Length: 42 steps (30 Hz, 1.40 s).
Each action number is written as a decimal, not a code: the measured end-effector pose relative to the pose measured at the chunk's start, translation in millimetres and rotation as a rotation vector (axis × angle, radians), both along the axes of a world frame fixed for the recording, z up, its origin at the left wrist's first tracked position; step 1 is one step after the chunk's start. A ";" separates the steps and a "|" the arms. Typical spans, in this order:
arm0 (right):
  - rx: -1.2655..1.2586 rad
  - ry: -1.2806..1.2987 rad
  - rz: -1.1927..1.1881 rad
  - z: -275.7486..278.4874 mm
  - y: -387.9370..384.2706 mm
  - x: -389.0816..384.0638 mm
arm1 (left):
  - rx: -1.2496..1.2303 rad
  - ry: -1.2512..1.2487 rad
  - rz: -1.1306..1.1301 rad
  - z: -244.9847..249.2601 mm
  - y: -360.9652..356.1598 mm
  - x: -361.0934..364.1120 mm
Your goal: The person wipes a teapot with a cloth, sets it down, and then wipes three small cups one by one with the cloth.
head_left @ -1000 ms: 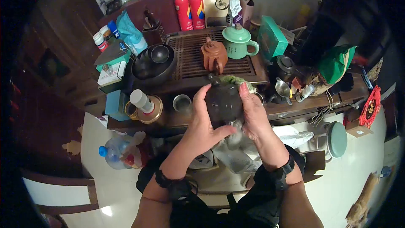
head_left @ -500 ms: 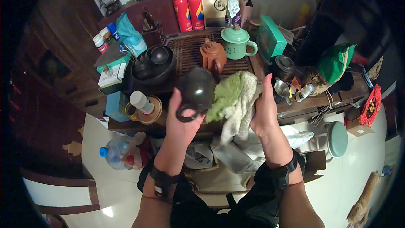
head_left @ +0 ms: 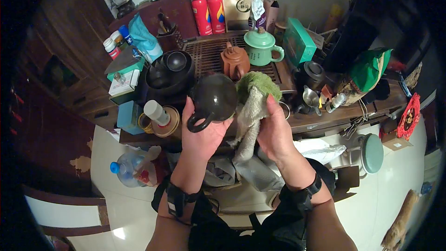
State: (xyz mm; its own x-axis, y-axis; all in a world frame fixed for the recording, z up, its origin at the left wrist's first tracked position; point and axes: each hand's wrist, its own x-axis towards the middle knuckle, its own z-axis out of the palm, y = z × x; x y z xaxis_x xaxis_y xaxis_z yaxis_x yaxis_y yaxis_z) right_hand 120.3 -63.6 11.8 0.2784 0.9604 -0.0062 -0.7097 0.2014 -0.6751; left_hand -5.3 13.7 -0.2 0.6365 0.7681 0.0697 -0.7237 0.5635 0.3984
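My left hand (head_left: 203, 135) is closed round a dark, glossy round pot (head_left: 214, 96), its looped handle pointing down toward me. A green and whitish cloth (head_left: 253, 107) hangs bunched from my right hand (head_left: 278, 132), its upper part close to the pot's right side. Both hands are in front of the tea table, over its near edge. Just behind them, a brown clay teapot (head_left: 234, 61) rests on the slatted tea tray (head_left: 206, 49). A lidded green mug (head_left: 261, 49) stands to that teapot's right.
Left of the tray is a black basin (head_left: 169, 83) with dark bowls inside. A white-capped container (head_left: 157, 113) stands on a round wooden coaster (head_left: 166, 128). Small metal pitcher (head_left: 310, 96) and dark canister (head_left: 311, 75) are at right. Two red bottles (head_left: 201, 14) stand behind.
My right hand has moved left and closed on the cloth, gathering it beside the pot. The pot has turned slightly in my left hand, its handle shifting left.
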 end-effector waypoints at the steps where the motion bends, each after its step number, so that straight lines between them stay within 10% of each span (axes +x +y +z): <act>1: -0.005 -0.066 -0.029 -1.3 0.5 1.4 | 0.001 0.010 0.008 -0.1 -0.5 0.4; 10: 0.317 -1.424 -0.299 -3.5 -4.1 1.3 | 0.009 0.016 -0.083 1.7 -21.8 10.9; 14: 0.331 -1.490 -0.163 -14.3 -10.9 -23.9 | 0.056 -0.123 -0.089 8.9 -10.7 -3.6; 22: 0.264 -1.187 -0.358 15.9 -22.4 -1.5 | 0.024 -0.144 0.056 27.3 -0.6 -17.6; 26: 0.035 -0.522 -0.123 25.0 -23.5 7.1 | 0.004 -0.074 0.027 19.3 -4.8 -12.9; 35: 0.465 0.143 0.243 17.1 -31.4 11.4 | 0.011 -0.013 -0.042 21.6 -15.3 -1.0; 39: 0.518 -1.606 -0.325 17.7 -29.6 12.4 | -0.087 0.014 -0.119 14.9 -22.0 0.1; 42: 0.507 -1.639 -0.267 12.5 -9.0 16.7 | 0.046 0.011 -0.107 -2.3 -35.2 5.3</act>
State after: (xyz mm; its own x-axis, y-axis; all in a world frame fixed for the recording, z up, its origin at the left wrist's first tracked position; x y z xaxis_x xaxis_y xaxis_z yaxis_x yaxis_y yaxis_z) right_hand 136.9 -72.6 24.3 -0.1744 0.7078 0.6845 0.6764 0.5913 -0.4391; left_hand -0.1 -21.5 -2.5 0.7155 0.6920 0.0960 -0.6561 0.6183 0.4328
